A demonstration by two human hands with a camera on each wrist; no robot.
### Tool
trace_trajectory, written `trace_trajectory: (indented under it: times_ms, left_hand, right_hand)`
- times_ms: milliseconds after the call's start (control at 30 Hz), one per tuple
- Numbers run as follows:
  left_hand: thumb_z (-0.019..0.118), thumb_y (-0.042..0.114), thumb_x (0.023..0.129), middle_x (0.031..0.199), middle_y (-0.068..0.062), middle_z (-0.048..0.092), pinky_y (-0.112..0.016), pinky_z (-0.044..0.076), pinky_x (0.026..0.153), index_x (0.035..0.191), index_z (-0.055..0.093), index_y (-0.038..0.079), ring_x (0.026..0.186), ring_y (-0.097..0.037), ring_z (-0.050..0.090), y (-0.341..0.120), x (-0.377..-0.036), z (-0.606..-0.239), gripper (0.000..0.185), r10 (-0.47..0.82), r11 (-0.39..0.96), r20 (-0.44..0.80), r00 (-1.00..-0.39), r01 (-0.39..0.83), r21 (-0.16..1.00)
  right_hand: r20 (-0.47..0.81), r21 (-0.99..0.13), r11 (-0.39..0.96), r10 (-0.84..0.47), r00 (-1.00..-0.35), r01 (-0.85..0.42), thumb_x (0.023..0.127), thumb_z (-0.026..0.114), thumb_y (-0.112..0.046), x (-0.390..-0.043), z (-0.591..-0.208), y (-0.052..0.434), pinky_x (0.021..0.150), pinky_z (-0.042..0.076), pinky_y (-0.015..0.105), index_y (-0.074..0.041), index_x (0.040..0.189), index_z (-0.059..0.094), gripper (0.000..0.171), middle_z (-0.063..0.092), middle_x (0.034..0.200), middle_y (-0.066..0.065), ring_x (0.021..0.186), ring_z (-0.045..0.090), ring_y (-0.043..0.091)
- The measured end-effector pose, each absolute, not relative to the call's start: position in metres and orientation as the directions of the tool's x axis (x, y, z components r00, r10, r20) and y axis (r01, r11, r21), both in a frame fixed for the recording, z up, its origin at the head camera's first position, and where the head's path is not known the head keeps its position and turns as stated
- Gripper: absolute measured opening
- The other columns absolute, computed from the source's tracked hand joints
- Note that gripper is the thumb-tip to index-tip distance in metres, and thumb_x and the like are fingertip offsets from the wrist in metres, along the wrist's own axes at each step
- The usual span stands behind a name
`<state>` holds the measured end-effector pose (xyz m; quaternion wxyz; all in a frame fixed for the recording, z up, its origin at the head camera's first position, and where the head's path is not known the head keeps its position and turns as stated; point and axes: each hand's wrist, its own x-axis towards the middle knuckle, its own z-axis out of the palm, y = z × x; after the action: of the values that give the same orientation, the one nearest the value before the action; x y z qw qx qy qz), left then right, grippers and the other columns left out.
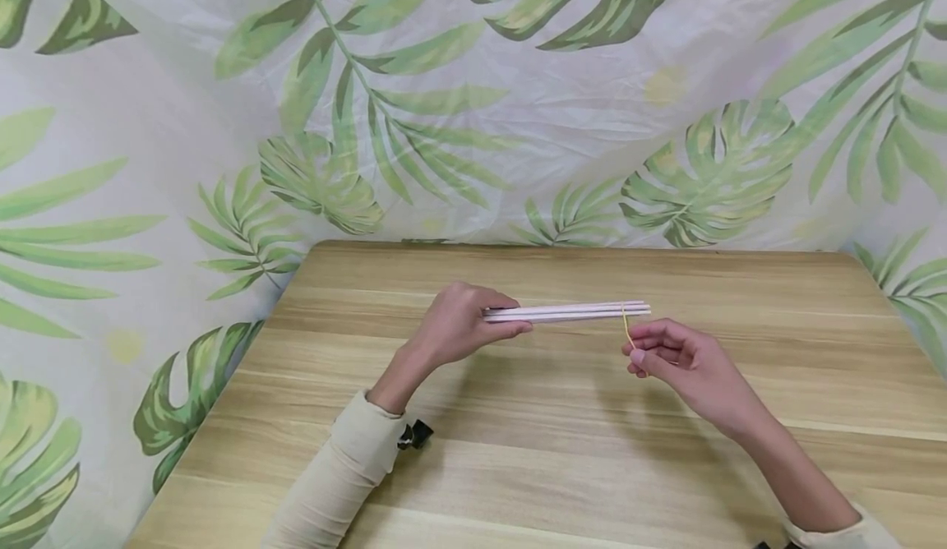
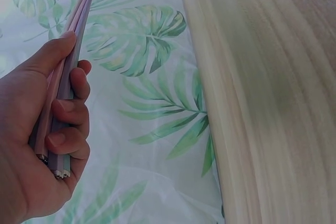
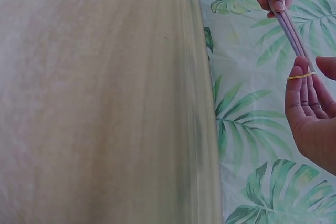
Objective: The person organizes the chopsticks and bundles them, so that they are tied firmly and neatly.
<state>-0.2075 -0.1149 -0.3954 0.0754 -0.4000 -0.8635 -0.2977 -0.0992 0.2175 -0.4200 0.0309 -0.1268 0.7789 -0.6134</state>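
Held level above the wooden table (image 1: pixel 562 417), the light, stiff bundle of thin sticks (image 1: pixel 570 311) sits in the left hand (image 1: pixel 455 327)'s curled fingers, while the right hand (image 1: pixel 681 364) pinches a stretchy yellow rubber band (image 1: pixel 627 329) looped near its free end.

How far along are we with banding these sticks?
Done: the sticks are gathered in one bundle, gripped by the left hand. In hand: the right hand stretches a yellow rubber band at the bundle's free end. Left: no wrap shows around the bundle yet.
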Motion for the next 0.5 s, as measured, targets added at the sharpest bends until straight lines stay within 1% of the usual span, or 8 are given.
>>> trace_trajectory:
  times_ms: [133, 333, 500]
  left_hand:
    - [0.085, 0.035, 0.094, 0.078, 0.01, 0.076, -0.018, 0.041, 0.056, 0.094, 0.085, 0.02, 0.058, 0.001, 0.05, -0.116, -0.208, -0.394, 0.016, 0.628, 0.499, 0.391, -0.673, 0.733, 0.462]
    - [0.085, 0.033, 0.094, 0.079, 0.01, 0.077, -0.018, 0.043, 0.058, 0.095, 0.086, 0.019, 0.06, 0.0, 0.053, -0.117, -0.207, -0.391, 0.014, 0.613, 0.486, 0.407, -0.677, 0.729, 0.483]
    - [0.085, 0.032, 0.094, 0.078, 0.01, 0.077, -0.018, 0.041, 0.057, 0.094, 0.086, 0.019, 0.059, -0.001, 0.052, -0.118, -0.207, -0.391, 0.013, 0.609, 0.482, 0.409, -0.68, 0.726, 0.49]
  right_hand:
    - [0.125, -0.962, 0.208, -0.239, -0.963, -0.176, 0.107, 0.065, -0.008, -0.099, -0.423, 0.217, 0.087, 0.063, 0.026, 0.007, 0.131, 0.062, 0.028, 0.077, 0.111, -0.004, 0.099, 0.078, 0.015]
    - [0.145, -0.968, 0.16, -0.262, -0.954, -0.191, 0.108, 0.062, -0.005, -0.099, -0.429, 0.217, 0.088, 0.063, 0.027, 0.007, 0.13, 0.063, 0.025, 0.078, 0.111, -0.001, 0.098, 0.078, 0.013]
    - [0.13, -0.978, 0.123, -0.268, -0.955, -0.167, 0.112, 0.057, -0.01, -0.103, -0.433, 0.219, 0.088, 0.064, 0.031, 0.006, 0.128, 0.063, 0.024, 0.077, 0.109, 0.002, 0.099, 0.078, 0.014]
